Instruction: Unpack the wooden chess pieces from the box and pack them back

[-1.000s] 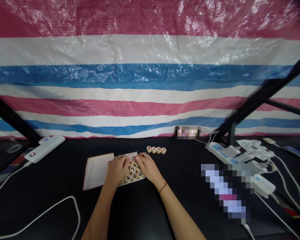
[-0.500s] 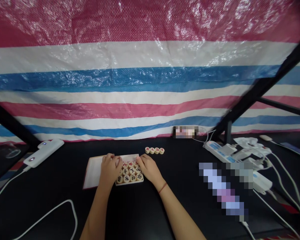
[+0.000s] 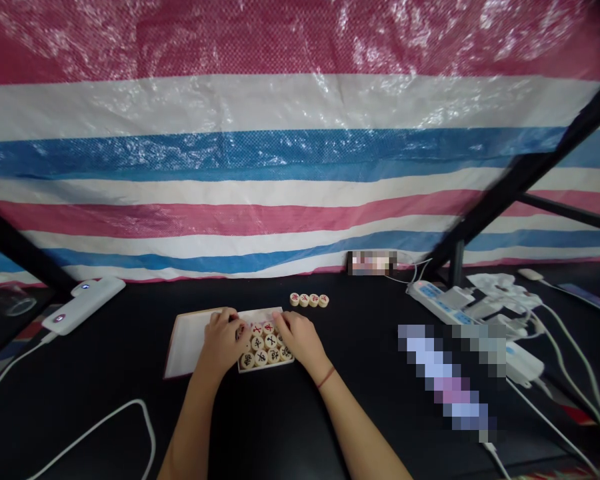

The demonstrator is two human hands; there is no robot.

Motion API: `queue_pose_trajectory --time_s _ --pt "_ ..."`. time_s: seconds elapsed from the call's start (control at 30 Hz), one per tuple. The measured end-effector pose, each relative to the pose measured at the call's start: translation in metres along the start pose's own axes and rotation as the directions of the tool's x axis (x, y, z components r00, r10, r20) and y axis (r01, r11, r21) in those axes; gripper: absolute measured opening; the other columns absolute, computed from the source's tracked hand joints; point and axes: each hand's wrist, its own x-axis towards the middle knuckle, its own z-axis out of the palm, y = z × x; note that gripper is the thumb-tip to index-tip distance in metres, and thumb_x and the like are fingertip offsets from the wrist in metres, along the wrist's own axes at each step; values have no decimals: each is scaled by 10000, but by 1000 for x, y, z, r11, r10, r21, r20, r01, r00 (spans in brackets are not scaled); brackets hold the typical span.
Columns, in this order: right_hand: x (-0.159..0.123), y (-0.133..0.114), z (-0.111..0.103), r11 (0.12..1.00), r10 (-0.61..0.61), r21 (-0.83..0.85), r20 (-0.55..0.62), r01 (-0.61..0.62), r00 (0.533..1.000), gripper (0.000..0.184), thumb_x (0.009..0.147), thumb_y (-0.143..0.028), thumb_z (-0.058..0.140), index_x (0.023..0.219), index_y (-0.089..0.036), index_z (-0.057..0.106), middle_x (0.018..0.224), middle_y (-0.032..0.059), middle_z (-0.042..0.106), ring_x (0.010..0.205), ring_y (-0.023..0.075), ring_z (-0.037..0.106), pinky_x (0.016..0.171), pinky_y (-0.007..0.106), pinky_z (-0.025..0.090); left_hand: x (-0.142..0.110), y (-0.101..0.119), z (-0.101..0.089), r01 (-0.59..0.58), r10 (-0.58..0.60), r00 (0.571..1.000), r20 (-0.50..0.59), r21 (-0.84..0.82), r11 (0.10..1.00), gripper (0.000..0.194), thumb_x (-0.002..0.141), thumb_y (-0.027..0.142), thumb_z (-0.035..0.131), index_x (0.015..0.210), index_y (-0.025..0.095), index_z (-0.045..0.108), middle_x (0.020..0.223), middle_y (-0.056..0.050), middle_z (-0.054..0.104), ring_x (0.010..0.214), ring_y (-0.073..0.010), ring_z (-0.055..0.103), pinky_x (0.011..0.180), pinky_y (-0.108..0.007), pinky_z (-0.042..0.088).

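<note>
A shallow white box (image 3: 266,366) on the black table holds several round wooden chess discs (image 3: 263,343) with red and black characters. My left hand (image 3: 223,343) rests on the box's left side, fingers curled onto the discs. My right hand (image 3: 300,339) lies on the right side, fingers bent over the discs; a red string circles its wrist. The box's white lid (image 3: 187,343) lies flat to the left, partly under my left hand. A short row of chess discs (image 3: 309,300) sits on the table behind the box.
Two white power banks (image 3: 83,304) with a white cable (image 3: 100,423) lie at the left. Power strips and plugs (image 3: 473,307) with cables crowd the right. A striped tarpaulin (image 3: 280,167) hangs behind, with black frame bars (image 3: 520,180) crossing it.
The box has shifted slightly right and toward me between my hands. My left hand moved from over the discs to the box's left edge. The row of discs behind stayed put.
</note>
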Motion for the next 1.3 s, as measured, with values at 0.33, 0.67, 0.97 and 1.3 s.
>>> queue_pose_trajectory --time_s 0.33,0.67,0.97,1.3 --pt "-1 -1 0 1000 25 16 -9 -25 1000 414 1003 -389 379 743 -187 631 767 41 670 730 146 632 633 215 327 -4 11 -5 80 -81 996 22 55 995 232 843 283 501 838 228 726 1079 -78 549 1016 -263 488 866 -413 430" --pt "-1 1 3 1000 16 12 -49 -15 999 416 1000 -387 381 732 -185 627 751 43 665 720 153 634 627 222 341 -3 8 -12 13 -5 995 98 -83 996 183 793 272 534 846 267 709 878 -23 703 894 -264 540 825 -429 389" --pt "-2 0 -2 994 -56 81 -160 70 985 302 962 -384 455 1067 -195 666 925 72 686 813 176 639 729 241 442 4 2 -13 -65 39 996 -74 -386 920 195 803 327 555 922 232 677 948 -32 700 905 -212 610 855 -365 457" --pt "-3 3 -8 929 -291 132 -310 344 905 246 905 -283 553 1113 -188 645 1076 105 676 1028 227 608 931 367 461 4 21 7 127 -157 986 52 -847 516 321 777 423 641 992 185 624 1061 -83 711 999 -220 672 876 -340 532"
